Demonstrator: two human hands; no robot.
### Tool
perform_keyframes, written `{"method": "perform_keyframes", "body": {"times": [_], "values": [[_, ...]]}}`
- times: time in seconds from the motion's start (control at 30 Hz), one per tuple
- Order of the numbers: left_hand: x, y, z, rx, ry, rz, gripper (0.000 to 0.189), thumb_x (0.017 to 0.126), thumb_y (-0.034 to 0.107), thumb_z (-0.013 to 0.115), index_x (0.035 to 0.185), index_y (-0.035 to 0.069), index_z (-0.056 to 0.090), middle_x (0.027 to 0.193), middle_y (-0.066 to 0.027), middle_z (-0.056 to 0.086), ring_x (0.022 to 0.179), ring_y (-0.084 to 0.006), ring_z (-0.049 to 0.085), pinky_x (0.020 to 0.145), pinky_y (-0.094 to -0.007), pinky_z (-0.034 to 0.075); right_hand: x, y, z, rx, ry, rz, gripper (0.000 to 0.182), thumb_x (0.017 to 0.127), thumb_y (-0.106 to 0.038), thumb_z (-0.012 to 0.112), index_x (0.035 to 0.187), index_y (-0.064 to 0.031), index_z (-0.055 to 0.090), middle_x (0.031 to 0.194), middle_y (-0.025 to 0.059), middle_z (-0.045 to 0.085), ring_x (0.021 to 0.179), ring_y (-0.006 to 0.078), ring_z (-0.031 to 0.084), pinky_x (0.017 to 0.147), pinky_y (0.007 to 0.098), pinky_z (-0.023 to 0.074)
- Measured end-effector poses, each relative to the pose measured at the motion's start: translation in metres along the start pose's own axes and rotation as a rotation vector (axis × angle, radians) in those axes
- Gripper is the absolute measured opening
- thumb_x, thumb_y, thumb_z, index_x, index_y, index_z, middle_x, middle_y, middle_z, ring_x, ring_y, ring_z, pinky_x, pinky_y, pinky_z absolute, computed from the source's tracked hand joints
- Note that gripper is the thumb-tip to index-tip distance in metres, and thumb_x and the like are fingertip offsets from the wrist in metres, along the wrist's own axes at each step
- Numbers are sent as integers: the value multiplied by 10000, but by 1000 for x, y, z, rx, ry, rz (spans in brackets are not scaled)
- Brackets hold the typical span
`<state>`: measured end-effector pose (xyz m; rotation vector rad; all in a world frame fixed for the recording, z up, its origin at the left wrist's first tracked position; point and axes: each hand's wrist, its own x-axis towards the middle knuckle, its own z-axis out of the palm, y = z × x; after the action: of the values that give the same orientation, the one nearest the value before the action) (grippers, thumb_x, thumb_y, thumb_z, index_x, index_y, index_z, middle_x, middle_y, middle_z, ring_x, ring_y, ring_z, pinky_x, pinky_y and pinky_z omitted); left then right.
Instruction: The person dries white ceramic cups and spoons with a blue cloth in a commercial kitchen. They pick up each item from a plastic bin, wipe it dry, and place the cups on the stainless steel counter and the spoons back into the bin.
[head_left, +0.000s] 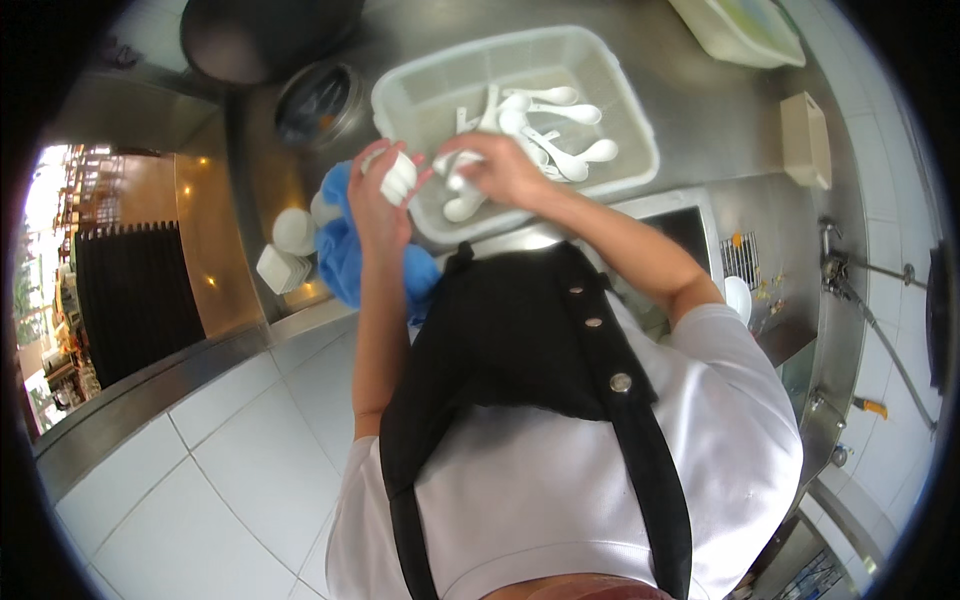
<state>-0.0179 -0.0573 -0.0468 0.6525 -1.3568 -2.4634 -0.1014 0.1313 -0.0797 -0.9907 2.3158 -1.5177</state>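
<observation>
My left hand (375, 187) is closed around a small nested stack of white spoons (397, 180), held over the left rim of a white plastic basket (630, 135). Above the basket's near left part, my right hand (499, 169) grips a white spoon (457, 166), partly hidden by the fingers. Loose white soup spoons (574, 112) lie crossed over one another inside the basket. One more spoon (461, 208) rests near its front wall, below my right hand. Behind my left forearm, a blue cloth (337, 259) lies bunched on the counter.
Stacked square white dishes (281, 270) and round white dishes (294, 231) stand left of the cloth. A lined round metal container (341, 112) sits behind them. The sink (697, 206) is at right, with a faucet (832, 262) beyond. A pale tub (739, 34) stands far right.
</observation>
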Motion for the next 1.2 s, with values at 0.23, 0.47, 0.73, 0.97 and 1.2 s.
{"method": "perform_keyframes", "body": {"times": [0.23,0.47,0.73,0.97,1.2], "values": [[-11,-1,5,-159,-35,-162,407,964,224,626,1295,-5,562,1220,-233,662,1107,-437,683,1023,-575,561,-7,3,-96,-422,304,-395,633,728,224,587,1273,-82,690,1316,156,598,1174,336,634,937,410,563],[-6,-16,30,-296,-149,-439,483,943,263,631,1302,-57,583,1173,-282,668,1117,-492,669,1054,-592,537,-1,-1,-102,-430,532,-468,625,749,205,602,1303,-73,683,1286,143,604,1103,326,640,843,381,559],[-11,-42,34,-262,-232,-558,472,925,310,644,1307,34,626,1098,-184,701,978,-351,715,949,-480,589,3,24,-66,427,599,247,429,923,-3,744,1340,-26,643,1264,128,673,1126,225,656,902,329,557],[-22,4,-11,-78,-84,-90,405,959,252,663,1304,48,603,1034,-117,695,918,-278,722,799,-429,596,-12,29,-59,764,474,562,469,972,-112,730,1385,-12,532,1181,166,694,1048,257,712,886,421,626],[-20,41,-45,-194,-37,-126,422,953,256,644,1288,5,594,1086,-191,704,1019,-350,715,883,-463,596,17,-17,-37,893,474,592,460,1051,-143,610,1381,101,402,1134,233,660,963,276,714,773,377,657]]}}
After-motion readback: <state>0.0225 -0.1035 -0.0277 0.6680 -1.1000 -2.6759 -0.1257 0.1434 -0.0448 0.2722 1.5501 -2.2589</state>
